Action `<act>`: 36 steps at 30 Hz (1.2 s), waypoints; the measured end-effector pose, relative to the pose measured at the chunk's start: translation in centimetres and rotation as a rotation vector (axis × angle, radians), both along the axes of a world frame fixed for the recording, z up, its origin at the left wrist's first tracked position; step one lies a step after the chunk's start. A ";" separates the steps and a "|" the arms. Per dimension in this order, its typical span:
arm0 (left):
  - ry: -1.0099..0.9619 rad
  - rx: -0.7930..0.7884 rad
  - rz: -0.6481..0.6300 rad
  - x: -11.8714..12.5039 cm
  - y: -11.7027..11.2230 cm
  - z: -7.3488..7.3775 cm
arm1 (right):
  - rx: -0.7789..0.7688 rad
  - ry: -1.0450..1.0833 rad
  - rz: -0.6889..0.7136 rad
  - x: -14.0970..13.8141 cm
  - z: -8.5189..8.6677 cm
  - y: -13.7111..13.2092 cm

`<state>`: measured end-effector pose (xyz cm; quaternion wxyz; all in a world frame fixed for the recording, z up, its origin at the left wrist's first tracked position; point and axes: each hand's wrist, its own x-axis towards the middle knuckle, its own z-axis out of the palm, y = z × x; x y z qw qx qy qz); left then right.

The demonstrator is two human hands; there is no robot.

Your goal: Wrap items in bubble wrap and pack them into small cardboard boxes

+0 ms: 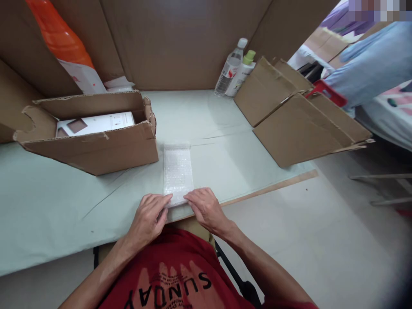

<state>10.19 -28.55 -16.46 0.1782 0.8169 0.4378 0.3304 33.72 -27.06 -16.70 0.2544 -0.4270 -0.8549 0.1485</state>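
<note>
A clear bubble-wrap pouch lies flat on the pale green table, its near end at the table's front edge. My left hand rests at that near end on the left, fingers curled and pinching the pouch's edge. My right hand sits at the right corner of the same end, fingers bent down onto the wrap. Both hands touch the pouch.
An open cardboard box holding white boxes stands left of the pouch. Flattened cardboard pieces lie at the right. Two bottles stand against the cardboard back wall. An orange bag is upper left. Another person's blue sleeve is far right.
</note>
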 end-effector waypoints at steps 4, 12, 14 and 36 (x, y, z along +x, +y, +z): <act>-0.078 -0.184 0.134 0.1 0.1 -0.2 | -0.074 0.169 -0.100 0.2 0.5 -0.6; 0.093 -0.063 0.307 1.5 2.7 -1.6 | 0.168 -0.041 -0.079 0.2 -0.4 -1.0; 0.092 0.006 0.291 1.3 2.5 -1.2 | 0.155 -0.077 -0.047 0.0 -0.8 -0.4; -0.524 -0.662 0.461 -0.2 -0.8 0.4 | -0.028 0.067 -0.103 -1.2 -0.5 0.2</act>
